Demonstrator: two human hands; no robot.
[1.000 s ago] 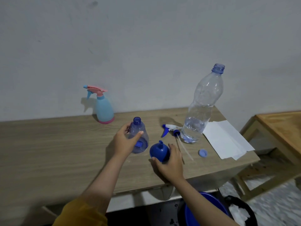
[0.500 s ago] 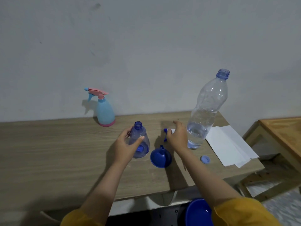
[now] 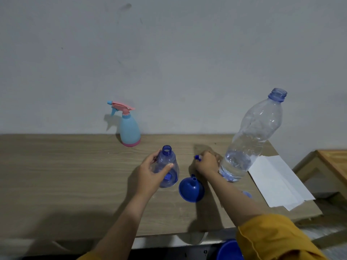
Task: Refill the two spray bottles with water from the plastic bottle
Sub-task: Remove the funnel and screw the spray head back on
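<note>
Counter (image 3: 75,175), near to far: blue funnel (image 3: 191,189), mouth down. Left hand (image 3: 150,173), fingers wrapped around the open clear spray bottle (image 3: 168,166). Right hand (image 3: 206,165), fingers closed on the spray head (image 3: 197,157), beside the uncapped plastic bottle (image 3: 251,139). Light-blue spray bottle (image 3: 128,128) at the wall.

left hand (image 3: 150,176) grips open spray bottle (image 3: 167,167) | right hand (image 3: 206,164) on sprayer head (image 3: 197,157)
</note>
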